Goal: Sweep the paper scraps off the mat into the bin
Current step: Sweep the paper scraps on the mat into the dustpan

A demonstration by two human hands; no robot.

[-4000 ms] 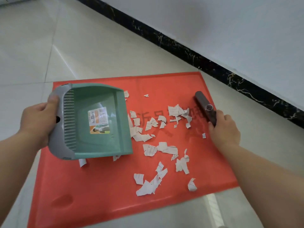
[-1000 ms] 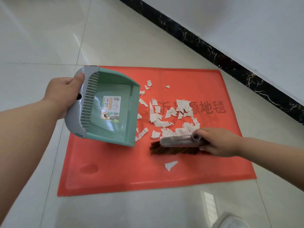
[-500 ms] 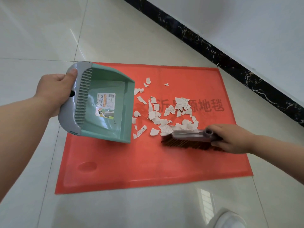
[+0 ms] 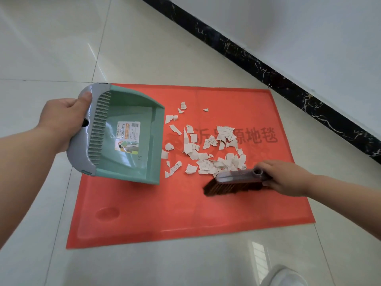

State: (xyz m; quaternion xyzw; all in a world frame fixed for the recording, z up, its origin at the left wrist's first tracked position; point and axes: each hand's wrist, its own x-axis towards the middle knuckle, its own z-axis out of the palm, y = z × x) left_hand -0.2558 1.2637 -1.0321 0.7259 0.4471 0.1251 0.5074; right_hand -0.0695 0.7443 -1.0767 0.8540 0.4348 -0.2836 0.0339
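Note:
A red mat (image 4: 185,213) lies on the tiled floor. White paper scraps (image 4: 208,149) are bunched near its middle, between dustpan and brush. My left hand (image 4: 61,118) grips the grey back edge of a green dustpan (image 4: 132,141), which is tilted with its open lip on the mat facing the scraps. My right hand (image 4: 284,178) holds the handle of a small brush (image 4: 237,180); its brown bristles touch the mat just below the scrap pile. No bin is in view.
A white wall with a black marble skirting (image 4: 268,73) runs diagonally behind the mat. Pale glossy floor tiles (image 4: 144,42) surround the mat. A white object (image 4: 284,275) shows at the bottom right edge.
The brush has pushed the lower scraps up into a tighter pile over the last second. The dustpan stays at the left of the scraps; the view has shifted slightly.

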